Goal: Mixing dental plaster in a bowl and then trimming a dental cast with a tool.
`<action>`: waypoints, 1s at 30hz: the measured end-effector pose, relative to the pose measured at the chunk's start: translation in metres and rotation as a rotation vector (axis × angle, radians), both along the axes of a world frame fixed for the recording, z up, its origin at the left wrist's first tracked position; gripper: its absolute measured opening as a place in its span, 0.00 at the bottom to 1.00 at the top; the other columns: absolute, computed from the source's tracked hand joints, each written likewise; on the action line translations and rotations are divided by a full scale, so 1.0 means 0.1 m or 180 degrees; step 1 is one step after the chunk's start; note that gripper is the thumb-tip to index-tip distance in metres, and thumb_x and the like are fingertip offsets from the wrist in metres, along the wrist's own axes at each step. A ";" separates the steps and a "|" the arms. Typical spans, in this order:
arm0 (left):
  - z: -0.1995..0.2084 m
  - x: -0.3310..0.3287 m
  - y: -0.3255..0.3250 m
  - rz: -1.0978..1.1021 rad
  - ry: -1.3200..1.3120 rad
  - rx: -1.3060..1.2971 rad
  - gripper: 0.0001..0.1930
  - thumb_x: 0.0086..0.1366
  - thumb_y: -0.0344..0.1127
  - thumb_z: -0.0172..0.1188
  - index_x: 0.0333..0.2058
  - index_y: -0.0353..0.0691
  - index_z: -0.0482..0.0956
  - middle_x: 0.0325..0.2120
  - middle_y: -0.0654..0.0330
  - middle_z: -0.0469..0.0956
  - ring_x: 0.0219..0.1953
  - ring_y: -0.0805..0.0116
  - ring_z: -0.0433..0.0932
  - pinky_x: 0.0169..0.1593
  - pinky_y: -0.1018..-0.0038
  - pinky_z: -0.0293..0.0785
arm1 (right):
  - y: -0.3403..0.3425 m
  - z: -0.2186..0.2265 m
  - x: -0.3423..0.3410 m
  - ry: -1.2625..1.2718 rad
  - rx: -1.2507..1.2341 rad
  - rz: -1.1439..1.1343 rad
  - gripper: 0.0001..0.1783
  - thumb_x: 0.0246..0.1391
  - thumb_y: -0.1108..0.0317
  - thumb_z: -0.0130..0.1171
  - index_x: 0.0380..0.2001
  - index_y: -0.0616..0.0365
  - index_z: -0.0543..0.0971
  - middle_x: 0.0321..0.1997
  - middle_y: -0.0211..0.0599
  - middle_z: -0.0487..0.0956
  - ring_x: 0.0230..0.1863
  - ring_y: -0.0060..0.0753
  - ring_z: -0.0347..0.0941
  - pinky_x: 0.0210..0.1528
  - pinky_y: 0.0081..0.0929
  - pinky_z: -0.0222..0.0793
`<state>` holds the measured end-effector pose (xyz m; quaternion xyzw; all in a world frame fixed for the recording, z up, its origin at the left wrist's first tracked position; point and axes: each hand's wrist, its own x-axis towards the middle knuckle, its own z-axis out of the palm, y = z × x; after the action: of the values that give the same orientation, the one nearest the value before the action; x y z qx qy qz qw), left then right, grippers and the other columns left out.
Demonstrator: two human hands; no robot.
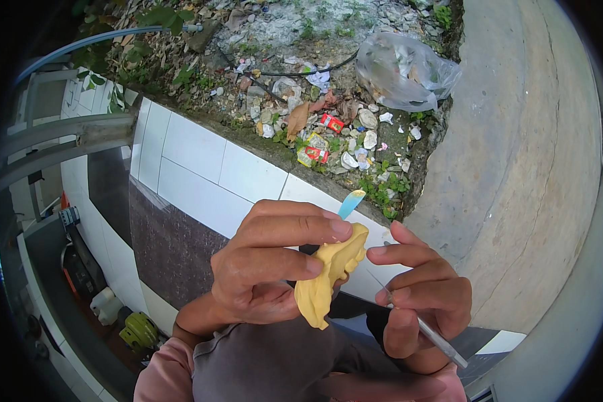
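Observation:
In my left hand (264, 261) is a soft, uneven yellow lump (331, 275) that looks like modelling clay. The thumb and fingers pinch it, so part of it is covered. Just beyond the fingertips a blue strip with a pale tip (350, 204) sticks up; its lower end is hidden, and I cannot tell whether the hand holds it. My right hand (425, 295) grips a slim silver tool with a needle-like point (442, 343) between thumb and fingers. That point is tilted up and left, close to the yellow lump but apart from it. Both hands are above my lap.
A white tiled ledge (194, 147) with dark panels runs beyond my hands. Past it lies rubble ground with litter, plants and a clear plastic bag (409, 70). Cracked concrete (509, 154) stretches along the right. A green power tool (139, 335) sits at the lower left.

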<state>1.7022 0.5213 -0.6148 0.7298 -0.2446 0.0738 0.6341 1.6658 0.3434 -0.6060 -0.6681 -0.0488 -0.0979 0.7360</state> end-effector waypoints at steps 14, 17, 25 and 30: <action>0.02 0.01 0.04 -0.0494 0.0522 0.0148 0.28 0.47 0.21 0.68 0.46 0.39 0.66 0.44 0.42 0.75 0.46 0.55 0.74 0.45 0.66 0.73 | -0.17 -0.14 -0.05 -0.0179 -0.0317 0.0005 0.41 0.55 0.28 0.22 0.39 0.55 0.69 0.24 0.32 0.66 0.27 0.31 0.69 0.59 0.52 0.60; 0.01 -0.01 0.01 -0.0476 0.0536 0.0112 0.28 0.48 0.22 0.68 0.47 0.41 0.66 0.45 0.42 0.75 0.47 0.54 0.74 0.46 0.65 0.73 | -0.10 -0.02 -0.03 -0.0190 -0.0500 -0.0292 0.14 0.55 0.55 0.56 0.28 0.56 0.77 0.23 0.32 0.75 0.32 0.38 0.78 0.57 0.55 0.63; 0.01 -0.01 -0.04 -0.0173 0.0409 -0.0035 0.24 0.46 0.25 0.72 0.42 0.37 0.72 0.41 0.44 0.79 0.43 0.53 0.79 0.44 0.65 0.76 | -0.10 -0.03 0.00 -0.0290 -0.0592 0.0310 0.07 0.43 0.75 0.64 0.27 0.56 0.76 0.27 0.31 0.78 0.44 0.51 0.78 0.56 0.54 0.67; 0.03 0.01 -0.03 -0.0209 0.0416 -0.0024 0.24 0.46 0.26 0.72 0.43 0.38 0.72 0.41 0.45 0.79 0.43 0.52 0.79 0.45 0.64 0.76 | -0.12 0.00 0.02 -0.0292 -0.0735 0.0384 0.07 0.44 0.74 0.65 0.27 0.55 0.76 0.27 0.31 0.78 0.45 0.51 0.78 0.57 0.53 0.66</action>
<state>1.7027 0.5188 -0.6117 0.7223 -0.2262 0.0060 0.6535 1.6673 0.3319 -0.6065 -0.7391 -0.1334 -0.0777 0.6557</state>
